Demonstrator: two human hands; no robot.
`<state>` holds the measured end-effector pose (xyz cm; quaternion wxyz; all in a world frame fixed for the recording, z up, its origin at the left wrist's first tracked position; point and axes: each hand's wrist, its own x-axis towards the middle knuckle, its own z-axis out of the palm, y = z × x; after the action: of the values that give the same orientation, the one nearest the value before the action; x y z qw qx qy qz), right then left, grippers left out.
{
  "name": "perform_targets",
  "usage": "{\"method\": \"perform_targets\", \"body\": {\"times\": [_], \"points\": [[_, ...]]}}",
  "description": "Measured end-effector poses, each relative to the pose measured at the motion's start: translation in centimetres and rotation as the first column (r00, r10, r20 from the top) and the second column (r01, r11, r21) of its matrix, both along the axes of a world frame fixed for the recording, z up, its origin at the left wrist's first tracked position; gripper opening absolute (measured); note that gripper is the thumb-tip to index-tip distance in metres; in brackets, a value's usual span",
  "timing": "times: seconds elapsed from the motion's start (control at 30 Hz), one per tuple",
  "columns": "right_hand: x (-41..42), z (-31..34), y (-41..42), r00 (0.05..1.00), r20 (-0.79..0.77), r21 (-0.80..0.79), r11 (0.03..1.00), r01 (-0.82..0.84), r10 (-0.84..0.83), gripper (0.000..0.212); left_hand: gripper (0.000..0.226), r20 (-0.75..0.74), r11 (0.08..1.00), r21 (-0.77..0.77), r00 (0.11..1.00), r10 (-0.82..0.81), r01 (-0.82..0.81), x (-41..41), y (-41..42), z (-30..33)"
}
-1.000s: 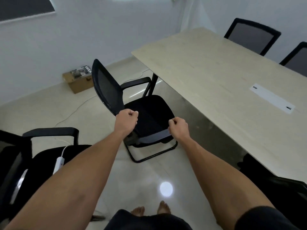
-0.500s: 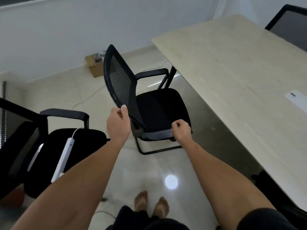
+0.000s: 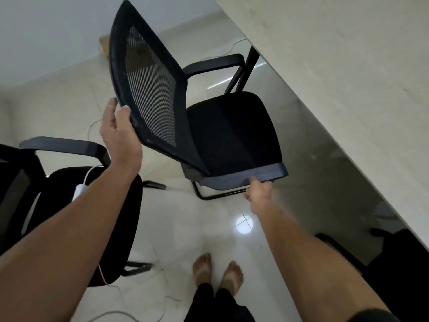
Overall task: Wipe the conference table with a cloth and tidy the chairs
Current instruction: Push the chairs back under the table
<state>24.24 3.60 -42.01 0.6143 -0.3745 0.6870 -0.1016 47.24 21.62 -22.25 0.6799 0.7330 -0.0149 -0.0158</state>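
gripped at two places, the mesh-back chair [image 3: 209,126] is seen in the one head view. its backrest edge is held by the left hand [image 3: 120,135], with the thumb lying over the front of the frame and the fingers passing behind it; how tightly those fingers are curled cannot be told. the near armrest [image 3: 243,178] is met from below by the right hand [image 3: 258,194], blurred; its fingers go under the bar and are hidden, so whether it is clasped or only touched cannot be told.

beyond both grips, on the far side of the seat, the conference table [image 3: 336,73] is found, its edge running diagonally past the right hand's side. the chair's seat is turned partly towards that edge but is not yet tucked under it; the sled base [image 3: 218,195] is seen on the floor just beside the right hand.

outside the left grip, a second chair [image 3: 69,182] is standing well away from the table, with a white cable and adapter [image 3: 80,190] lying across its seat. another dark chair [image 3: 383,263] is glimpsed below the right forearm, close to the table edge.

no cloth is seen. it is judged that the tidying is in hand and unfinished: this chair is to be pushed in and the second one is left to be dealt with. whether the tabletop is wiped cannot be told.
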Motion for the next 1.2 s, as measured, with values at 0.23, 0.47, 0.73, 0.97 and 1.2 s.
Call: {"method": "perform_targets", "body": {"times": [0.23,0.47,0.73,0.97,1.2], "points": [[1.0,-1.8,-0.8,0.975,0.078,0.143,0.970,0.196,-0.209,0.035,0.028,0.076,0.986,-0.041,0.985,-0.157,0.161,0.4,-0.5,-0.1],[-0.2,-1.4,-3.7,0.974,0.046,0.111,0.970,0.218,-0.224,0.035,0.033,0.071,0.985,0.009,0.983,-0.172,0.172,-1.4,-2.7,0.4],[-4.2,-1.2,-10.5,0.954,-0.003,0.035,0.953,0.300,-0.300,0.017,0.023,0.123,0.981,-0.058,0.976,-0.179,0.188,-6.7,-9.5,-1.1],[-8.2,0.4,-15.1,0.929,0.093,0.005,0.934,0.359,-0.357,0.033,0.060,0.063,0.990,0.033,0.988,-0.139,0.137,-11.2,-16.9,-2.5],[-7.8,6.1,-12.0,0.960,0.175,-0.109,0.965,0.239,-0.219,0.023,0.067,-0.049,0.907,0.234,0.936,-0.348,0.350,-13.8,-19.0,0.0]]}}
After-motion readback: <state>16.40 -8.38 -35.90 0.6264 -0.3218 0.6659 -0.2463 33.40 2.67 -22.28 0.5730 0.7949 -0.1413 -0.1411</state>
